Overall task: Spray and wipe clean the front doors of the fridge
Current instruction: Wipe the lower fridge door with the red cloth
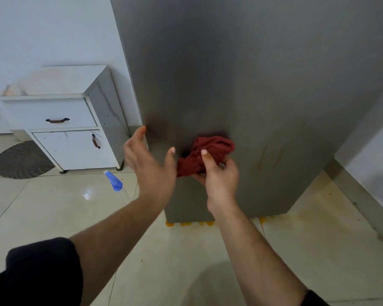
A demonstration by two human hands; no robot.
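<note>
1. Fridge [252, 74]: a tall grey front fills the upper right of my view. I see faint streaks low on its right part.
2. Floor [42, 213]: pale glossy tiles run under everything.
3. Cabinet [53, 111]: a white unit with a drawer above a small door, each with a dark handle. It stands against the wall just left of the fridge.
4. Mat [20, 160]: dark and rounded, it lies on the floor in front of the cabinet's left side.
5. Left hand [148, 166]: the fingers are spread and straight and hold nothing. It is raised before the fridge's left edge, with one fingertip at that edge; I cannot tell whether it touches. The thumb tip is just beside the cloth. A dark sleeve covers the upper arm.
6. Right hand [219, 175]: the fingers and thumb are curled round the cloth, low on the fridge front.
7. Cloth [208, 151]: red and bunched, it is gripped at its lower part, and its upper folds are at the grey face. I cannot confirm contact.
8. Spray bottle [114, 181]: it has a blue head and a clear body and is on the floor between the cabinet's foot and the fridge. The left forearm partly hides it, and I cannot tell whether it stands or lies.
9. Orange pieces [189, 223]: a short row shows under the fridge's lower edge.
</note>
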